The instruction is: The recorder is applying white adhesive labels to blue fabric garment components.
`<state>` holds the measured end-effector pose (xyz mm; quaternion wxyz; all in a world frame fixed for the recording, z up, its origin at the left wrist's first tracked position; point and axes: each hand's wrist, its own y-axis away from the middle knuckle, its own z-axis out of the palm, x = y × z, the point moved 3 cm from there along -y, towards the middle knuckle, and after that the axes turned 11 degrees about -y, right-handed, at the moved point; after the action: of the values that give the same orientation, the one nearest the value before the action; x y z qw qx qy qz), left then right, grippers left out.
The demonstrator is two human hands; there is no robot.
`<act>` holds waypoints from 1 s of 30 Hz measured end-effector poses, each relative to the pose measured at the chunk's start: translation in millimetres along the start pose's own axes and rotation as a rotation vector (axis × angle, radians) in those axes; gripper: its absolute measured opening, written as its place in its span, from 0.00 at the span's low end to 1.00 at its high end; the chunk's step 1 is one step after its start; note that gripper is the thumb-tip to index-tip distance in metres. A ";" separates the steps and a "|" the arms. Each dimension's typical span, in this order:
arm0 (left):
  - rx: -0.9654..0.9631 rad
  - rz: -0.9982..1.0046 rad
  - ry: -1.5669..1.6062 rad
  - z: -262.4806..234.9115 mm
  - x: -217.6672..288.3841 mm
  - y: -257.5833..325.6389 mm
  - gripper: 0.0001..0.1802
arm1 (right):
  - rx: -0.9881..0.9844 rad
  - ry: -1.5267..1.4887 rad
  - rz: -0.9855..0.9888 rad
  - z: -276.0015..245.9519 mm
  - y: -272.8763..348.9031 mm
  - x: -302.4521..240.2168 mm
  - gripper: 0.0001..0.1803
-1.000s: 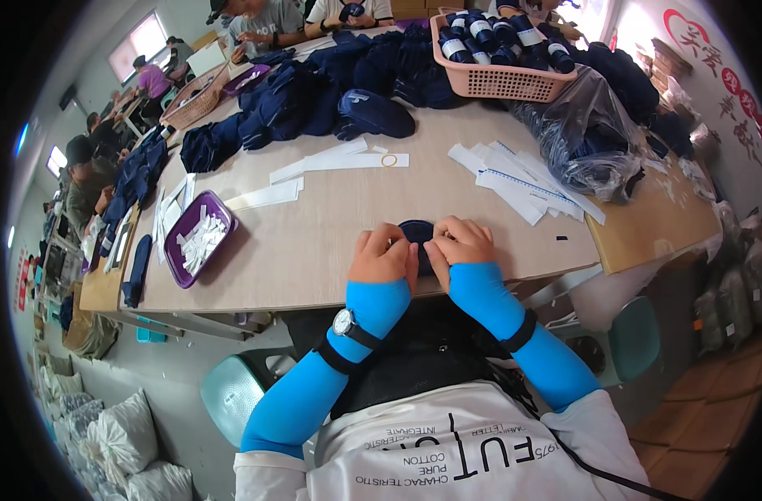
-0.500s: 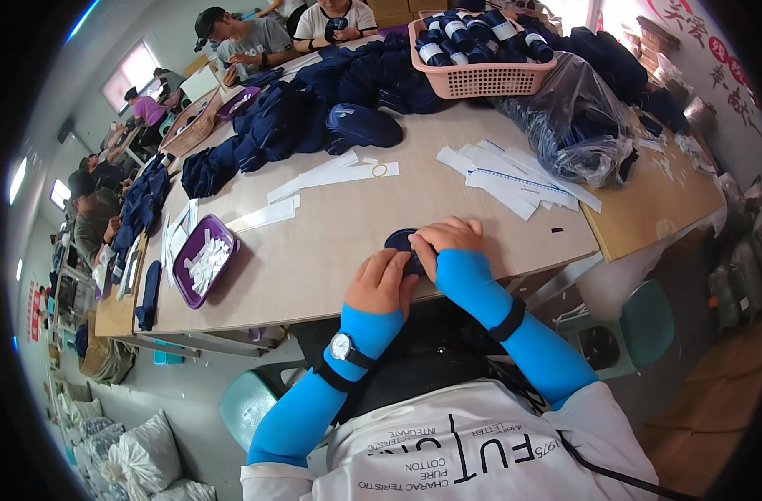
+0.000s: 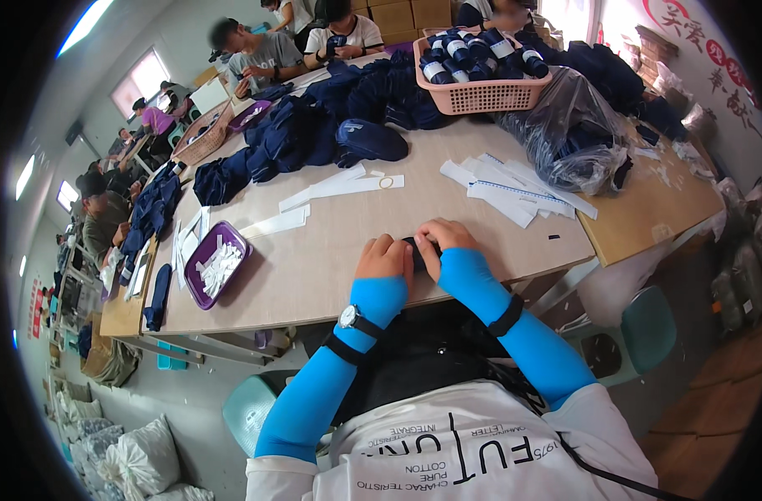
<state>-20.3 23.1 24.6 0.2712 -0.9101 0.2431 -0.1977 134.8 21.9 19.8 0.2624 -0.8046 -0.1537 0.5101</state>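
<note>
A small dark navy folded fabric piece point(image 3: 419, 252) is at the front edge of the table, between my two hands and partly covered by them. My left hand point(image 3: 384, 257) grips its left side with bent fingers. From the right, my right hand point(image 3: 444, 237) closes round its other side, thumb toward the left hand. Ahead of them on the table lie long white paper strips point(image 3: 348, 187) with a yellow rubber band point(image 3: 386, 182) on one. A flat navy slipper-like piece point(image 3: 371, 139) rests at the edge of a big navy fabric heap point(image 3: 289, 134).
A purple tray point(image 3: 247, 249) of small white paper pieces stands at left. Far right are a pink basket point(image 3: 485, 98) of navy rolls with white bands, a clear plastic bag point(image 3: 577, 134) and more paper strips point(image 3: 514, 188). Several people work across and along the tables.
Both hands have drawn closer together round the navy fabric piece, which now shows narrower and less of it. The whole view has shifted slightly.
</note>
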 end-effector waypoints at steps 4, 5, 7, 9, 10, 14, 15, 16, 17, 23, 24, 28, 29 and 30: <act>-0.041 0.011 -0.044 8.3 -4.1 -9.5 0.09 | -0.033 0.041 -0.156 3.8 -0.4 2.3 0.10; -0.083 -0.020 -0.070 9.7 -5.3 -10.3 0.10 | -0.048 0.081 -0.163 4.9 0.5 1.6 0.10; -0.119 -0.054 -0.098 11.8 -9.3 -12.6 0.11 | -0.020 0.050 -0.179 6.5 2.1 -3.2 0.11; -0.071 -0.046 -0.095 14.6 -11.1 -12.9 0.11 | 0.001 0.015 -0.189 7.6 1.7 -2.2 0.12; -0.073 -0.053 -0.095 15.1 -9.5 -13.2 0.11 | -0.039 0.084 -0.176 9.3 -1.8 3.6 0.13; -0.011 -0.083 -0.062 14.7 -12.9 -18.0 0.11 | -0.076 0.231 -0.186 19.8 -12.0 17.4 0.16; -0.042 -0.085 -0.063 16.8 -15.4 -19.6 0.11 | -0.058 0.212 -0.204 19.2 -15.5 17.3 0.18; -0.038 -0.096 -0.068 16.3 -16.9 -17.6 0.11 | -0.067 0.206 -0.210 20.4 -14.9 16.5 0.18; -0.079 -0.093 -0.084 16.5 -17.8 -15.3 0.08 | -0.057 0.216 -0.215 21.3 -13.0 15.0 0.18; 0.121 0.062 -0.154 1.8 6.4 1.0 0.08 | -0.037 0.267 -0.208 17.6 -4.5 13.3 0.20; 0.197 0.104 -0.160 -3.4 13.3 7.2 0.11 | -0.050 0.282 -0.187 14.7 -2.1 10.3 0.20; 0.098 0.191 -0.178 -19.2 30.4 21.2 0.28 | -0.056 0.318 -0.180 11.1 2.5 6.4 0.19; 0.020 0.182 -0.165 -12.8 29.2 23.5 0.36 | -0.055 0.312 -0.121 9.9 1.5 7.4 0.18; 0.019 0.179 -0.167 -13.7 27.5 22.6 0.36 | -0.056 0.306 -0.061 9.8 1.1 7.9 0.16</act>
<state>-12.5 -14.1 28.2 0.3155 -0.8955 0.2981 -0.0985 129.3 27.7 10.0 0.2756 -0.8749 -0.1502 0.3688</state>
